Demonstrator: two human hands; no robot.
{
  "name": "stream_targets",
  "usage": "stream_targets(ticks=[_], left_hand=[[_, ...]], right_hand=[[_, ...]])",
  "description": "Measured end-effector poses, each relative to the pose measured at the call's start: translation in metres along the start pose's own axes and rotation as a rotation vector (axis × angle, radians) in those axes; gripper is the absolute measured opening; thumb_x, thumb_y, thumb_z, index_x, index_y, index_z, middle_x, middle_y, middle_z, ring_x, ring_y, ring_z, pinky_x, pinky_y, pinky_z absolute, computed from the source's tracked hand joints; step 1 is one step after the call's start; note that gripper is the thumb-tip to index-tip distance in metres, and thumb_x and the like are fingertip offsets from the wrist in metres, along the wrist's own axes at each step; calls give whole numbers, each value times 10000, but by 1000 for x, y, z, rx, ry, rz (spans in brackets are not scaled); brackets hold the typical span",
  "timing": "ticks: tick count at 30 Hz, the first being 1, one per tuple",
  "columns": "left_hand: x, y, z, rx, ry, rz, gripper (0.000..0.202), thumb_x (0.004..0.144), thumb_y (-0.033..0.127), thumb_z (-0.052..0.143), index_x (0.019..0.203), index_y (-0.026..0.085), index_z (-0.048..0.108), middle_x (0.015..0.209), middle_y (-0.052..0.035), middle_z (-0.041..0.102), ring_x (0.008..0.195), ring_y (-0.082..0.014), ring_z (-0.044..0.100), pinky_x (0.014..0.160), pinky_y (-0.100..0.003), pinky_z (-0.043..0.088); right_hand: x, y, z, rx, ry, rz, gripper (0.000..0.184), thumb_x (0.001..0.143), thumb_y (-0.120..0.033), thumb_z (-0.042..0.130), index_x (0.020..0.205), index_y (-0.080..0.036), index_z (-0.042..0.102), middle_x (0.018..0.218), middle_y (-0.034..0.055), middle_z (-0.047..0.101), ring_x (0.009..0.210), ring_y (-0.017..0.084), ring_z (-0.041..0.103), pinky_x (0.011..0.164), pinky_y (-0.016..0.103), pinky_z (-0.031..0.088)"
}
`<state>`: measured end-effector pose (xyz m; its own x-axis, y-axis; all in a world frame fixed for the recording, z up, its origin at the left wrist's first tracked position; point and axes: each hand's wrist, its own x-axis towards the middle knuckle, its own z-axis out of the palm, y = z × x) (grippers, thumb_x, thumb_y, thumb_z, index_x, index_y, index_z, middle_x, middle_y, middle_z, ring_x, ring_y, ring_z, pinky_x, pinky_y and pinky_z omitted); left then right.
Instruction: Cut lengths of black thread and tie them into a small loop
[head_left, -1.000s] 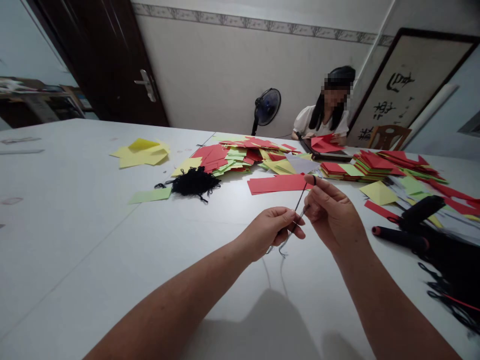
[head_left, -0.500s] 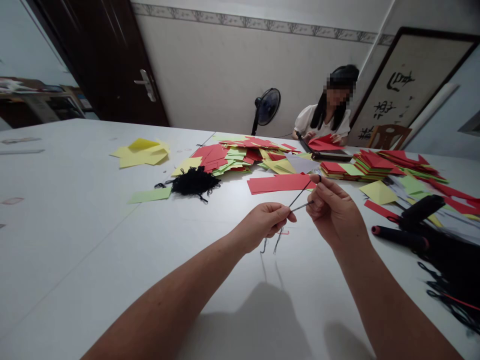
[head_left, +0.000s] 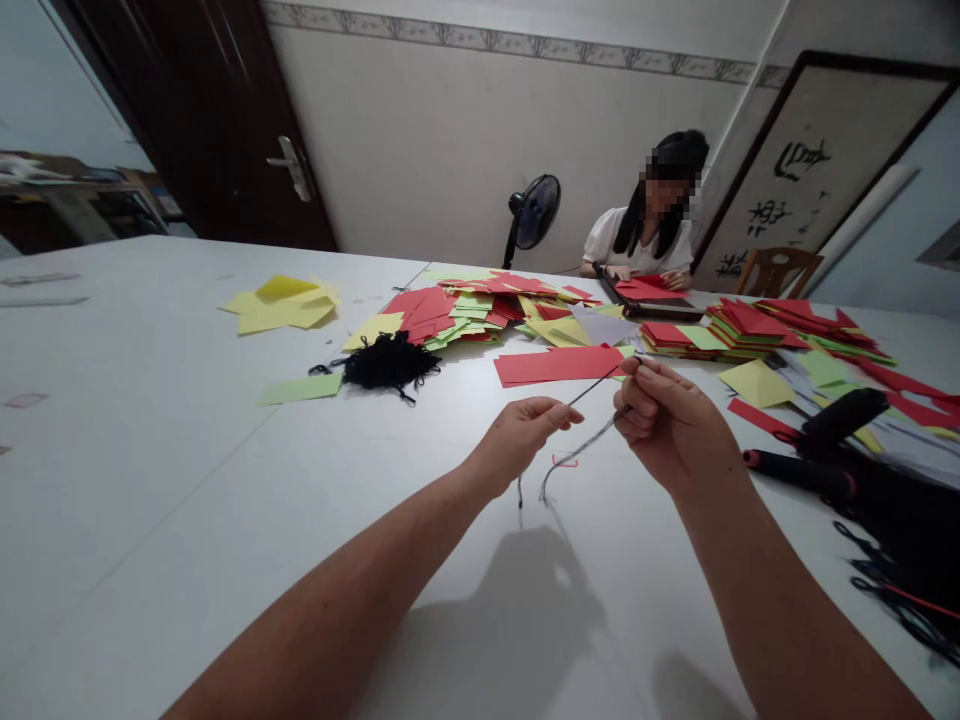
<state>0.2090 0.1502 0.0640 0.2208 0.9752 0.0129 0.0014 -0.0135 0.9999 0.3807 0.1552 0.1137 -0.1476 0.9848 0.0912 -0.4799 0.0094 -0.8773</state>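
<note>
My left hand (head_left: 529, 440) pinches a thin black cord (head_left: 594, 386) between thumb and fingertips, above the white table (head_left: 225, 560). The cord runs taut up to my right hand (head_left: 660, 415), whose closed fingers grip its other part. From under my right hand's curled fingers a second strand hangs loose, curving down and left to a frayed end. A short cord end dangles below my left hand. Behind my hands lie red paper strips (head_left: 555, 366). To their left sits a tangled heap of black cords (head_left: 390, 362) beside a light green paper strip (head_left: 300, 390).
A pile of red, green and yellow paper (head_left: 472, 310) spreads across the table's far side, with yellow sheets (head_left: 285, 305) to its left. At right are stacked papers (head_left: 739, 330), dark spools (head_left: 799, 475) and more black cord (head_left: 907, 540). Another person (head_left: 645, 240) sits opposite, handling red paper.
My left hand has let go of one strand, which now hangs loose from my right hand, and keeps hold of the other. My right hand has barely moved.
</note>
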Motion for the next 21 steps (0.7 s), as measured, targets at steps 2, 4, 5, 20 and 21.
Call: stream_targets(ticks=[2,4,5,20,21], left_hand=[[3,-1,-3,33,43,9,370,839,506,606,906,168,742,829,-3,596,553,-64,271,512,-260,193],[6,-2,-9,30,20,7,361,826,512,613,859,168,717,802,-1,587,549,-64,282,509,-255,191],[7,-2,-13,19,-13,6,365,816,523,622,835,167,699,769,5,573,540,-63,284,506,-254,186],[-20,-17,-138,655,-98,-251,308,729,493,677,687,188,679,592,16,542,545,-105,407,532,-240,300],[-21,-13,-143,753,-34,-215,253,707,446,692,688,194,695,649,-8,607,590,-123,470,566,-245,347]], right_hand=[[-1,0,-1,-39,-11,18,355,522,-366,954,769,-199,762,464,-88,385,461,25,338,390,109,284],[-2,-1,-1,-79,-20,23,353,547,-394,950,769,-193,763,463,-88,369,457,24,320,388,112,272],[-3,-2,-2,-93,-20,16,351,553,-398,950,765,-190,762,464,-88,363,457,23,311,388,113,266],[-2,-30,-18,-184,4,-88,309,579,-417,919,747,-219,751,476,-89,307,464,48,273,374,159,228],[-2,-26,-18,-229,-19,-67,303,599,-426,907,744,-212,750,480,-84,329,463,50,268,379,175,216]])
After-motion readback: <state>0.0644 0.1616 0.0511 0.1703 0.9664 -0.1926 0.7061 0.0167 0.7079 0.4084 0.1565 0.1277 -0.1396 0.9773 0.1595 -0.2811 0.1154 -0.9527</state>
